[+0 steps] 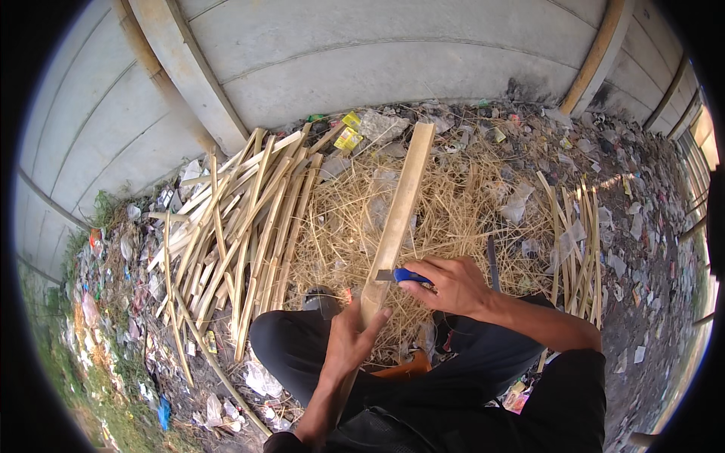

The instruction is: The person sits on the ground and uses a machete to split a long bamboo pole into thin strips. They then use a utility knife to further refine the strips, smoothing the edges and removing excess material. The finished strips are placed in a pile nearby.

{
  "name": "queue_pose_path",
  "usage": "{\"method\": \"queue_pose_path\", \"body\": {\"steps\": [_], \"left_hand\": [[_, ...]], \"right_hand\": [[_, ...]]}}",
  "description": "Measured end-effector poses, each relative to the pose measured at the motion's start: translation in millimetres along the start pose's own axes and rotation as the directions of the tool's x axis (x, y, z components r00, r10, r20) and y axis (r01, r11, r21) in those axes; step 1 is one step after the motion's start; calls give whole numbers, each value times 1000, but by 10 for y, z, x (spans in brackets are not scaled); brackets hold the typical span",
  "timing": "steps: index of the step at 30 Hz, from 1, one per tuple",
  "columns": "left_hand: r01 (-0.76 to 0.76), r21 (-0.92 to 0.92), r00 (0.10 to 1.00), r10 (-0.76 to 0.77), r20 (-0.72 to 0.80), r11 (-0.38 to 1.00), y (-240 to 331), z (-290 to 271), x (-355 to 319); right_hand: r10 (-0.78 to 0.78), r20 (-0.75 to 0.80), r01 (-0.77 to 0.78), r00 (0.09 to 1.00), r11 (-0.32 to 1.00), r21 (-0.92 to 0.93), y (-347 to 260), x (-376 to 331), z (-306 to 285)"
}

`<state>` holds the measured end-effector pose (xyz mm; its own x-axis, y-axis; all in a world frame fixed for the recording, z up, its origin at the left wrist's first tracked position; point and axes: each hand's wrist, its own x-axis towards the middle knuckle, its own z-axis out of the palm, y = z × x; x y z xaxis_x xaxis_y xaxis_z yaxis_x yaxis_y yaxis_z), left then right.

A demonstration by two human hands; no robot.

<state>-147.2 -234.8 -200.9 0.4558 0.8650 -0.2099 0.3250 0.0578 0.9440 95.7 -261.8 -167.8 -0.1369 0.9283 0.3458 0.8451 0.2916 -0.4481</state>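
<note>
A long split bamboo strip (405,198) runs from my lap away toward the wall, its pale face up. My left hand (352,334) is closed round its near part, thumb along the right edge. In my right hand (455,284) is a blue-handled utility knife (411,277), gripped with the fingers wrapped round the handle. Its short, wide blade points left and lies across the strip, just beyond my left hand. Whether the edge bites into the bamboo I cannot tell. The strip's near end is partly hidden by my left hand and forearm.
Many bamboo strips (260,219) lie piled at the left, with a smaller bundle (578,249) at the right. Dry shavings (461,196) cover the ground ahead. A dark flat blade-like piece (493,264) lies beyond my right hand. Litter surrounds this, before a concrete wall (393,60).
</note>
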Motion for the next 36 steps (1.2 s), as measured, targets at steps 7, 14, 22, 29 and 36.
{"method": "queue_pose_path", "body": {"steps": [7,14,22,29,36], "left_hand": [[56,134,994,-67,81,989,-113,-105,-170],[50,86,995,-57,79,995,-139,-130,-231],[53,125,994,-65,93,991,-140,-203,-280],[176,145,969,-197,147,974,-174,-254,-419],[133,99,968,-151,198,986,-267,-262,-536]], "right_hand": [[97,-77,-96,992,995,6,293,97,-107],[98,-41,-97,994,995,28,359,120,-115],[105,-40,-105,994,994,1,489,190,-118],[319,-63,-321,946,947,-24,901,349,-319],[531,-232,-548,815,836,-9,1420,459,-543]]}}
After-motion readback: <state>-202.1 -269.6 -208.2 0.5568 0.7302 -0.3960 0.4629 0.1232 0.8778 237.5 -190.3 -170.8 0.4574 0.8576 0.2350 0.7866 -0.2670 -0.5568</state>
